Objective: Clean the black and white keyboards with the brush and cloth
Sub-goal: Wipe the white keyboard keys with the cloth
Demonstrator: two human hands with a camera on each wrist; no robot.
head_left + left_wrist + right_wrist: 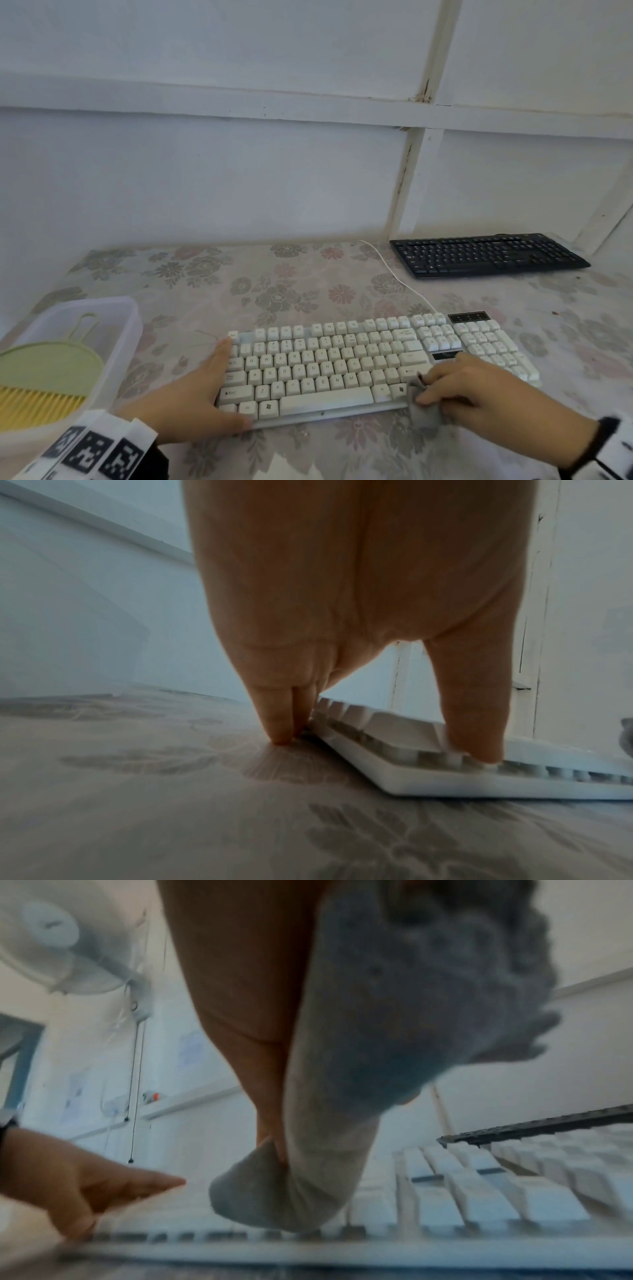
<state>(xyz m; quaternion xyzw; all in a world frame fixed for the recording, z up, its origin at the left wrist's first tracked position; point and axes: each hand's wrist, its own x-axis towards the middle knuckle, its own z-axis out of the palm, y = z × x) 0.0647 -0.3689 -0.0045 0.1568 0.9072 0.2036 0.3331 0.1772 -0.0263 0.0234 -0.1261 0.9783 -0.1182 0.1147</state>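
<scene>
A white keyboard (370, 359) lies on the flowered table in front of me. My left hand (202, 394) rests against its left end, fingers straight along the side and thumb on the front edge (479, 739). My right hand (479, 394) grips a bunched grey cloth (423, 406) and presses it on the keyboard's front edge, right of the space bar. In the right wrist view the cloth (342, 1096) wraps the fingers and touches the keys (479, 1199). A black keyboard (486, 255) sits at the back right by the wall. The green brush (44, 380) with yellow bristles lies in a clear tub.
The clear plastic tub (133, 329) stands at the table's left front corner. A white cable (397, 277) runs from the white keyboard toward the wall. A white panelled wall (239, 171) closes the back of the table. A wall fan (61, 947) shows in the right wrist view.
</scene>
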